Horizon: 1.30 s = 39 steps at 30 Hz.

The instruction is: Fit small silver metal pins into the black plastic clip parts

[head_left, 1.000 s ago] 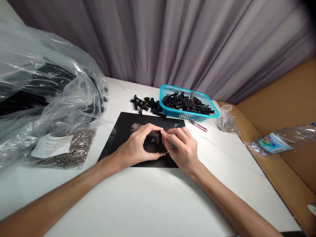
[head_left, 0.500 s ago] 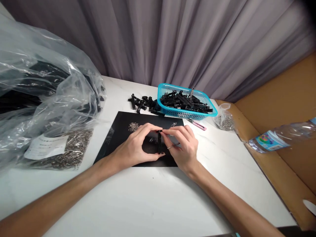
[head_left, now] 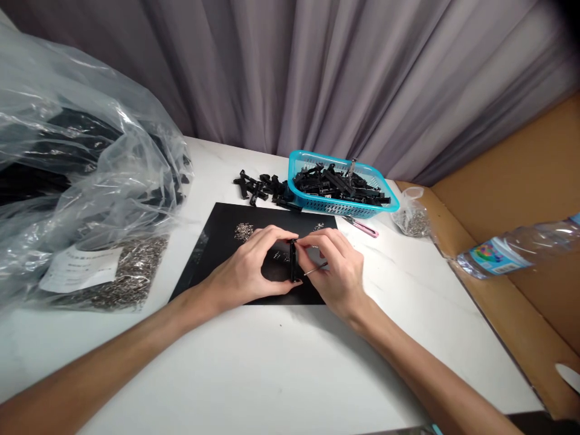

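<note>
A narrow black plastic part (head_left: 293,261) stands upright between the thumb and fingertips of my left hand (head_left: 247,266), which grips it by its two ends. My right hand (head_left: 338,266) is closed beside it, thumb and forefinger pinched at the part's upper end. From that hand sticks a thin metal tool (head_left: 314,269), its tip pointing toward the black part; its exact kind is hidden. Below both hands lies a black mat (head_left: 212,241). On the mat are a heap of tiny metal pieces (head_left: 243,231), a few thin pins (head_left: 281,257) and a smaller cluster of metal bits (head_left: 319,227).
Behind the mat sit a blue basket (head_left: 344,208) of black parts and a loose pile of parts (head_left: 256,188). A pink cutter (head_left: 365,228), a small bag (head_left: 414,220) and a plastic bottle (head_left: 502,257) are rightward. Large clear bags (head_left: 136,163) fill the left.
The metal tool in my right hand has tilted, its tip now slightly lower and closer to the black part. My left hand keeps its grip. The view has shifted slightly.
</note>
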{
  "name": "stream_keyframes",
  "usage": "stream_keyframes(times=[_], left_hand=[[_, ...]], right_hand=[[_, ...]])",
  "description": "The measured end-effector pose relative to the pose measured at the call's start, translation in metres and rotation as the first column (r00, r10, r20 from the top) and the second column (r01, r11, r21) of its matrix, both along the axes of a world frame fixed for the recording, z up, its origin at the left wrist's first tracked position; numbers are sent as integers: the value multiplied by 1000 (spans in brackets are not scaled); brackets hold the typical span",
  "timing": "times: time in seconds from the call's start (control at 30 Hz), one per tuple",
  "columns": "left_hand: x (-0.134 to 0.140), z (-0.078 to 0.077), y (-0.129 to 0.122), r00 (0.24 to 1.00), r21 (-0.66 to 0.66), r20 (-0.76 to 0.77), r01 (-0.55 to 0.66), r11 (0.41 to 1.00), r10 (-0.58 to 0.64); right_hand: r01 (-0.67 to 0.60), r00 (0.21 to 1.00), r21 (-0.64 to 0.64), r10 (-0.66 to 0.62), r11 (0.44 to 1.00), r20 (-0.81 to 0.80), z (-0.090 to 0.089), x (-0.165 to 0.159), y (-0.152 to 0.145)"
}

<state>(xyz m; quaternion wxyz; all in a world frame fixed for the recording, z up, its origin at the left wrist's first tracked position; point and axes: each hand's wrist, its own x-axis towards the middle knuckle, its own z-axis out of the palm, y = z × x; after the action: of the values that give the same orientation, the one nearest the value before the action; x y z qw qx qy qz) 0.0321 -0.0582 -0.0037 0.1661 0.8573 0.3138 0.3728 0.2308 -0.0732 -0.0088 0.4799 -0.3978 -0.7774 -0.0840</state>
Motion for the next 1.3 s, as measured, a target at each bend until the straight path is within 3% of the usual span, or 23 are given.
stream_keyframes(times=[0.17,0.47,0.77,1.0,1.3], left_hand=[[-1,-1,0,1000,-21,-15,2,1000,-2],[2,-1,0,1000,-13,15,-14,1000,14],[3,-6,1,999,42,44,-3,999,1],[2,-3,-1,998,5,56,-3,1000,3],[3,-3,-1,997,-8,82,8,1000,-7]], right_hand=[[10,1000,-87,-12,996,-15,4,-2,-4],[-19,999,-87,22,996,44,5,2,-2],[102,976,90,-118,991,185,2,-1,-6],[-2,998,-12,2,1000,58,-2,-2,-6],[-39,997,-41,42,998,62,2,2,-6]])
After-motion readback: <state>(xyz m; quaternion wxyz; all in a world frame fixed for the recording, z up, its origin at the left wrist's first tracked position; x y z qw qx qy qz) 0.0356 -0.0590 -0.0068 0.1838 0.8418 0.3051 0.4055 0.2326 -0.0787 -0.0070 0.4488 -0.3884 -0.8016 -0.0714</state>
